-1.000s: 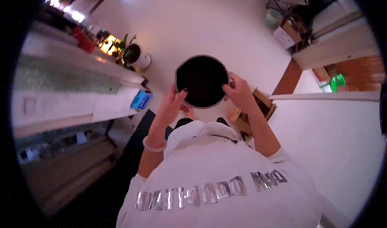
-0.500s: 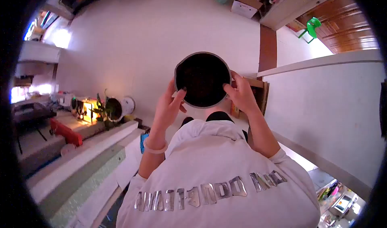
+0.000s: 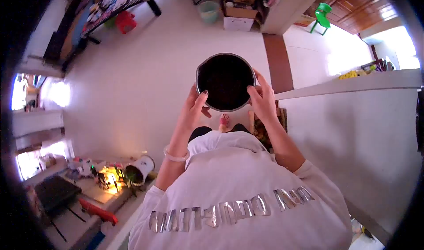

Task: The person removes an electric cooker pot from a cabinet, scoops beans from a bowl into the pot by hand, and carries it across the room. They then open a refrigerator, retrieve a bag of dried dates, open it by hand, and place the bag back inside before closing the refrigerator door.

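A round pot (image 3: 226,83) with a dark inside and a thin grey rim is held out in front of my body. Its rim has a small lip at the upper left, and the dark inside is too deep in shade to make out any contents. My left hand (image 3: 194,107) grips the left side, thumb over the rim and fingers underneath. On the opposite side my right hand (image 3: 264,100) holds the pot the same way, with its thumb on the edge. A pale bangle (image 3: 176,156) circles my left wrist.
Pale floor (image 3: 145,82) lies ahead. A low wall (image 3: 344,130) runs along my right. Farther off are a green chair (image 3: 323,18), a pale bucket (image 3: 208,12), a white box (image 3: 238,23), a red stool (image 3: 126,22) and a cloth-covered table (image 3: 117,4). A white drum-shaped container (image 3: 143,168) lies at left.
The view has moved forward across the room, bringing the cloth-covered table, more of the doorway area and my foot into sight. Both hands keep the same hold on the pot.
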The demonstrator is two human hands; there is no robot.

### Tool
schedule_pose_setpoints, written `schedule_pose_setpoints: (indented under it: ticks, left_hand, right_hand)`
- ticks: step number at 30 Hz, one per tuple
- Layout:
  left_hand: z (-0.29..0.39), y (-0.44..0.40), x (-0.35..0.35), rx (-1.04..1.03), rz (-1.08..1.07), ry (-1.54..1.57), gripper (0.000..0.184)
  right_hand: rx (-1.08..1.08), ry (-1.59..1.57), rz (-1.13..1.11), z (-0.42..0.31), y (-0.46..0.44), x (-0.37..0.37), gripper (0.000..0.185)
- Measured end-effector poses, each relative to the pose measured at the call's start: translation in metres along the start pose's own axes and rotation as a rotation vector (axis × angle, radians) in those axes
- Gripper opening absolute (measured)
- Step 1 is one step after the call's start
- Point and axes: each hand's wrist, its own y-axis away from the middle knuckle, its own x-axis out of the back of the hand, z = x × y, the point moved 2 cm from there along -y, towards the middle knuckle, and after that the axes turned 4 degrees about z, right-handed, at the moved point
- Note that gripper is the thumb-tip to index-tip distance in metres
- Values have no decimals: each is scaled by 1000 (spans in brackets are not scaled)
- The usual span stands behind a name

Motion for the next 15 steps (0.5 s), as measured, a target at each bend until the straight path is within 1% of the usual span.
schedule_pose_setpoints:
  ticks: [1,3,5,6,7,8,10,11,13,15]
  left_hand:
    - [4,-17,-5,9,-3,-111,46]
    - [12,-57,-8,20,-14,-338,49]
    - [10,-97,-12,110,-140,-475,45]
    - [4,-120,-13,149,-200,-547,44]
    - [-2,-146,-21,106,-253,-500,41]
    - [-7,-164,-25,76,-250,-473,41]
    - [15,-207,-52,42,-259,-412,40]
    - [21,-237,-60,-34,-270,-439,40]
    - [37,-288,-77,5,-321,-404,44]
    - [53,-335,-93,-1,-358,-421,48]
  right_hand:
    - [28,4,34,5,-13,4,55]
    - [-71,-6,42,0,-38,15,55]
    - [-175,-55,37,7,-68,23,55]
    - [-194,-59,69,16,-84,26,55]
    - [-208,-63,102,24,-101,28,54]
    - [-216,-67,139,33,-112,30,54]
    - [-183,-163,201,32,-152,38,54]
    - [-165,-184,230,21,-173,44,55]
    - [-110,-272,277,6,-215,49,57]
    - [-110,-206,294,4,-249,56,57]
